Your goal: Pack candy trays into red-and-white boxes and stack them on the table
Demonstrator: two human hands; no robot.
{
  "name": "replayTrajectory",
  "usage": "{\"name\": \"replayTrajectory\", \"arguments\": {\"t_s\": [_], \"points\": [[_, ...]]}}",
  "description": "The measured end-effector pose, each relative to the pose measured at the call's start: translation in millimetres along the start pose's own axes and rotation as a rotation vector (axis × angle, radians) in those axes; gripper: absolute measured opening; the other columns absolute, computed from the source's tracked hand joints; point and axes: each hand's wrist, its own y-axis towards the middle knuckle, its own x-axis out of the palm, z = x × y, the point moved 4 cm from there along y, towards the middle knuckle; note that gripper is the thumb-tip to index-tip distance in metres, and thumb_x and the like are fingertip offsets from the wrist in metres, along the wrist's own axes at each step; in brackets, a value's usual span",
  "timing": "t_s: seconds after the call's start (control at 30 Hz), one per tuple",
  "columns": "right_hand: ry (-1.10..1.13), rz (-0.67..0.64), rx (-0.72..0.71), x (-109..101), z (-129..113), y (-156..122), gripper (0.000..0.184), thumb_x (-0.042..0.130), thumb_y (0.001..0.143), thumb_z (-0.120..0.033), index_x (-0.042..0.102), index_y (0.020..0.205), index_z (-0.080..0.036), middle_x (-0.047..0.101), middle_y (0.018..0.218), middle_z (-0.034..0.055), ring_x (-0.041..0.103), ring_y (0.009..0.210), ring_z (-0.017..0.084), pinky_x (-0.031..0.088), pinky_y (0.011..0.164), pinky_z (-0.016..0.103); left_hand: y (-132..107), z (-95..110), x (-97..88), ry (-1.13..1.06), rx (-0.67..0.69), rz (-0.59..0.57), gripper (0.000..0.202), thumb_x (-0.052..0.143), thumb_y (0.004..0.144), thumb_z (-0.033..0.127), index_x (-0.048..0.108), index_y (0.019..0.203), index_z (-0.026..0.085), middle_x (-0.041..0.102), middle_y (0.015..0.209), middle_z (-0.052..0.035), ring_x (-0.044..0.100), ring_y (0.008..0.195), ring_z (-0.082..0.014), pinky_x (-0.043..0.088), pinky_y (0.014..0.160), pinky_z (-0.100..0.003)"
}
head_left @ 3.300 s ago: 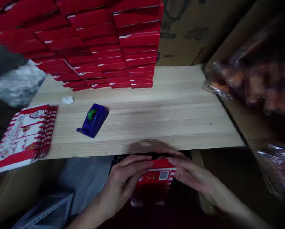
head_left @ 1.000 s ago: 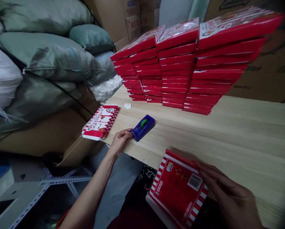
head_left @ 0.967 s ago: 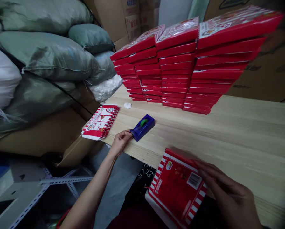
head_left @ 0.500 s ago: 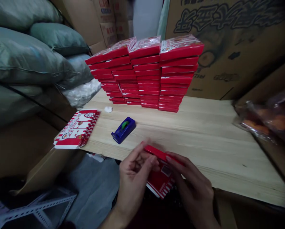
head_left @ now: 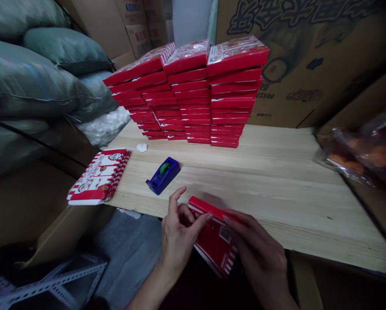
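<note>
A red cardboard box (head_left: 217, 245) with white stripes and a pale label is tilted at the table's front edge. My right hand (head_left: 260, 249) grips its right side, fingers along the top edge. Beside its left end is my left hand (head_left: 180, 226), index finger raised and fingers apart, the thumb touching the box near its upper edge. The box's lower left side shows a white edge that stands slightly apart. Behind my left hand lies a blue tape dispenser (head_left: 170, 177) with a green core. Flat striped cartons (head_left: 98, 178) form a pile at the left.
Tall stacks of red boxes (head_left: 193, 101) stand at the back of the wooden table (head_left: 277, 172). A small white scrap (head_left: 141, 147) lies before them. Stuffed sacks (head_left: 25, 82) rise on the left, a large carton (head_left: 290, 77) stands behind, and bagged orange items (head_left: 354, 159) lie right.
My left hand's index finger has lifted off the box's top edge, and its fingers have spread. My right hand keeps its grip. The whole view has shifted slightly.
</note>
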Motion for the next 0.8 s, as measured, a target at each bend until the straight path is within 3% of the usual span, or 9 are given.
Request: {"name": "replayTrajectory", "arguments": {"t_s": [0.13,0.2,0.27,0.47,0.57,0.67,0.8], "points": [[0.047,-0.051,0.100,-4.6,10.9,7.4,0.037,0.062,0.099,-0.015,0.075,0.124,-0.039,0.073,0.127,0.0020,0.071,0.114,0.022,0.061,0.097,0.039,4.7,16.7,-10.8,0.363,0.586,0.159,0.060,0.087,0.080,0.028,0.060,0.133,0.031,0.066,0.109,-0.0046,0.064,0.101,-0.0225,0.055,0.089,-0.038],[0.096,-0.073,0.146,-6.6,13.7,12.3,0.033,0.064,0.099,-0.018,0.077,0.119,-0.039,0.075,0.122,0.0014,0.073,0.110,0.022,0.062,0.093,0.037,4.8,26.5,-10.3,0.440,0.879,0.068,0.046,0.081,0.084,0.014,0.069,0.124,0.033,0.066,0.124,-0.0058,0.057,0.121,-0.0263,0.050,0.103,-0.044],[0.148,-0.086,0.186,-8.2,15.5,16.4,0.031,0.065,0.098,-0.019,0.078,0.116,-0.040,0.077,0.119,0.0006,0.073,0.109,0.021,0.062,0.093,0.037,10.1,31.1,-8.9,0.453,0.980,-0.091,0.038,0.075,0.088,0.009,0.074,0.117,0.034,0.070,0.125,-0.0041,0.051,0.130,-0.0274,0.047,0.108,-0.047],[0.261,-0.055,0.302,-10.1,28.9,18.2,0.023,0.068,0.097,-0.023,0.082,0.108,-0.037,0.078,0.116,0.0013,0.071,0.111,0.021,0.058,0.098,0.039,31.8,18.8,-2.4,0.209,0.663,-0.429,0.027,0.067,0.097,0.020,0.076,0.119,0.032,0.072,0.129,-0.0052,0.053,0.134,-0.0269,0.043,0.113,-0.050],[0.337,0.048,0.429,-16.4,47.4,14.1,0.014,0.074,0.093,-0.029,0.083,0.103,-0.034,0.079,0.115,0.0022,0.073,0.105,0.022,0.060,0.092,0.038,33.0,-1.0,3.7,-0.022,0.326,-0.518,0.051,0.071,0.095,0.026,0.058,0.144,0.033,0.069,0.134,-0.0084,0.063,0.123,-0.0251,0.050,0.106,-0.044],[0.424,0.216,0.533,-27.9,68.7,12.5,0.016,0.079,0.089,-0.033,0.082,0.104,-0.029,0.082,0.110,0.0039,0.076,0.094,0.022,0.062,0.084,0.037,30.6,-18.0,10.5,-0.262,0.040,-0.578,0.071,0.074,0.092,0.028,0.043,0.155,0.028,0.075,0.117,-0.0091,0.072,0.102,-0.0224,0.057,0.092,-0.036],[0.342,0.352,0.457,-37.5,89.0,22.9,0.020,0.071,0.093,-0.040,0.080,0.107,-0.029,0.083,0.105,0.0045,0.078,0.092,0.023,0.062,0.084,0.040,35.5,-32.3,20.3,-0.226,-0.083,-0.719,0.058,0.075,0.089,0.040,0.061,0.141,0.019,0.077,0.116,-0.0121,0.073,0.105,-0.0280,0.058,0.090,-0.037]]}}
